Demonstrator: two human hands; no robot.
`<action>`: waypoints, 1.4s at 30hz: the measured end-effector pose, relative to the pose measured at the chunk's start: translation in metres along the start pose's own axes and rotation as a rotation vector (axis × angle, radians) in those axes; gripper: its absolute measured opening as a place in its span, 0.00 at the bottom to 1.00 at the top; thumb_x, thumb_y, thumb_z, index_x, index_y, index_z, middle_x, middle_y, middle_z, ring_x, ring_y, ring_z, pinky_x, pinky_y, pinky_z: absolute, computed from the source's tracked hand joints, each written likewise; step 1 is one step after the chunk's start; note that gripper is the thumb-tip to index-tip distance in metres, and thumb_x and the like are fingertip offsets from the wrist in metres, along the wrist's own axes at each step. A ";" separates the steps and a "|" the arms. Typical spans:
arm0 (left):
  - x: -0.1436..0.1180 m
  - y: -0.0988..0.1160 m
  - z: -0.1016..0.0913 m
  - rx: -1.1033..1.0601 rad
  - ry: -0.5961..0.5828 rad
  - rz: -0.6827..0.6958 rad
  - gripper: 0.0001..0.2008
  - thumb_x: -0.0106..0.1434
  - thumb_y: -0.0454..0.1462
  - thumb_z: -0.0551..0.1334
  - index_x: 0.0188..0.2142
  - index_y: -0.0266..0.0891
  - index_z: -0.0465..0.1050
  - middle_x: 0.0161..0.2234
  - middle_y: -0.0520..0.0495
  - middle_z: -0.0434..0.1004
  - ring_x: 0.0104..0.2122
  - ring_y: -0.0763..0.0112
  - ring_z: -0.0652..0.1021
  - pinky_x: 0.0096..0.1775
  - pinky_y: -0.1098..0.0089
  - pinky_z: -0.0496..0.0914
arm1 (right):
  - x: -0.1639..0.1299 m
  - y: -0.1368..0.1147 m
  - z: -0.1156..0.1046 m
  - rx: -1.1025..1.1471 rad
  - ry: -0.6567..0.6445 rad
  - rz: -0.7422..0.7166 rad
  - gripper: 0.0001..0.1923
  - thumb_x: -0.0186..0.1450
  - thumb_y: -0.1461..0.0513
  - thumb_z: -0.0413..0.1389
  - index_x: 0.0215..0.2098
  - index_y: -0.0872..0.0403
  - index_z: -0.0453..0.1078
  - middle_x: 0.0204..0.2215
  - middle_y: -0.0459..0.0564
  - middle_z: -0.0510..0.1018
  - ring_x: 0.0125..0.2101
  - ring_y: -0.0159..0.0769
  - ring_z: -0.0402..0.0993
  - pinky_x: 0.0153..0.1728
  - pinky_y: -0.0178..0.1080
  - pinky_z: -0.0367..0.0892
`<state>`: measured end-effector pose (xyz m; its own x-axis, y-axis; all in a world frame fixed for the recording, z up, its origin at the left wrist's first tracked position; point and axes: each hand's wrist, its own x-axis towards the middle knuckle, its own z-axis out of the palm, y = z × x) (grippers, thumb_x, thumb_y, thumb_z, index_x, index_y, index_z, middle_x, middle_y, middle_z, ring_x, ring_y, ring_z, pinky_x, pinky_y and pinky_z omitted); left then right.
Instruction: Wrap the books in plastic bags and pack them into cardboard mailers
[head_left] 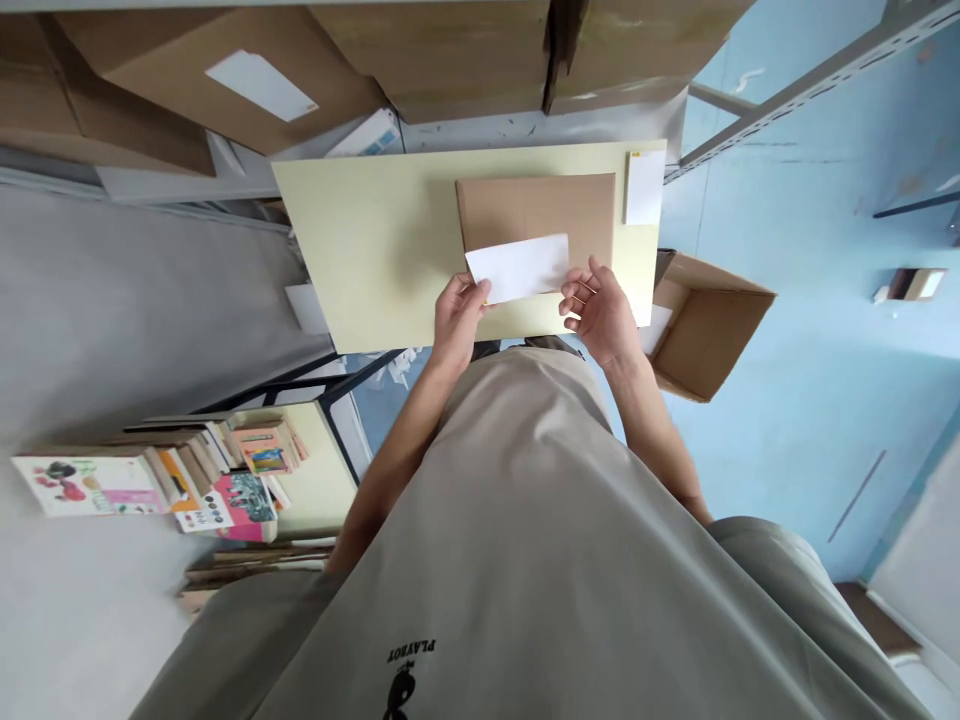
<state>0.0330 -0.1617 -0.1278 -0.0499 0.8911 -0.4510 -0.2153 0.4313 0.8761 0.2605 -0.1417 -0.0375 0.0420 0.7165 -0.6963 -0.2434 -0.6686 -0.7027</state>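
Between my hands is a white sheet of paper, blank on the side that faces me. My left hand pinches its lower left corner with the thumb on top. Close to the sheet's right edge is my right hand, palm turned up and fingers loosely curled and apart; nothing shows in it. Beyond the sheet a flat brown cardboard box lies on a pale yellow board. The sheet covers part of the box's near side.
A white pad or stack of labels lies at the board's right corner. An open cardboard box stands to the right, below the board. Large cartons fill the shelf behind. Several books are stacked at lower left.
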 end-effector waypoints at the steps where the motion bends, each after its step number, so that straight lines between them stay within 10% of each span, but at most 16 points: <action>1: -0.001 0.001 0.003 0.012 0.017 -0.004 0.27 0.68 0.64 0.77 0.45 0.48 0.74 0.43 0.49 0.88 0.51 0.60 0.88 0.51 0.63 0.83 | 0.004 0.001 -0.008 -0.043 0.013 -0.043 0.32 0.67 0.30 0.72 0.40 0.45 0.75 0.30 0.42 0.80 0.30 0.34 0.82 0.24 0.36 0.69; 10: -0.010 0.008 0.022 0.156 0.093 -0.027 0.24 0.75 0.63 0.71 0.45 0.49 0.74 0.39 0.50 0.85 0.43 0.64 0.87 0.47 0.64 0.84 | 0.041 0.010 -0.048 -0.271 -0.007 -0.200 0.31 0.63 0.32 0.77 0.39 0.45 0.77 0.33 0.44 0.81 0.34 0.37 0.81 0.29 0.38 0.76; 18: 0.005 -0.008 0.020 0.436 0.182 0.049 0.22 0.76 0.61 0.70 0.42 0.47 0.74 0.36 0.49 0.82 0.39 0.65 0.84 0.46 0.65 0.81 | 0.042 0.010 -0.046 -0.317 -0.012 -0.239 0.29 0.64 0.34 0.77 0.37 0.45 0.77 0.38 0.47 0.82 0.42 0.41 0.80 0.39 0.41 0.77; 29: 0.089 -0.028 0.029 0.517 0.299 0.124 0.20 0.74 0.53 0.74 0.34 0.45 0.75 0.33 0.49 0.82 0.36 0.63 0.81 0.46 0.63 0.79 | 0.136 0.031 -0.035 -0.939 0.205 -0.333 0.17 0.84 0.44 0.59 0.45 0.45 0.78 0.48 0.57 0.89 0.49 0.53 0.83 0.58 0.55 0.80; 42: 0.094 -0.033 0.028 0.546 0.259 0.128 0.19 0.75 0.53 0.71 0.34 0.47 0.72 0.34 0.47 0.80 0.41 0.58 0.82 0.51 0.60 0.77 | 0.154 0.047 -0.030 -1.116 0.217 -0.360 0.26 0.85 0.37 0.51 0.54 0.47 0.77 0.53 0.61 0.86 0.56 0.58 0.83 0.60 0.60 0.79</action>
<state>0.0623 -0.0883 -0.1941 -0.2923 0.9071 -0.3028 0.3354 0.3937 0.8559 0.2844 -0.0690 -0.1825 0.1242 0.9217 -0.3676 0.7885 -0.3165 -0.5273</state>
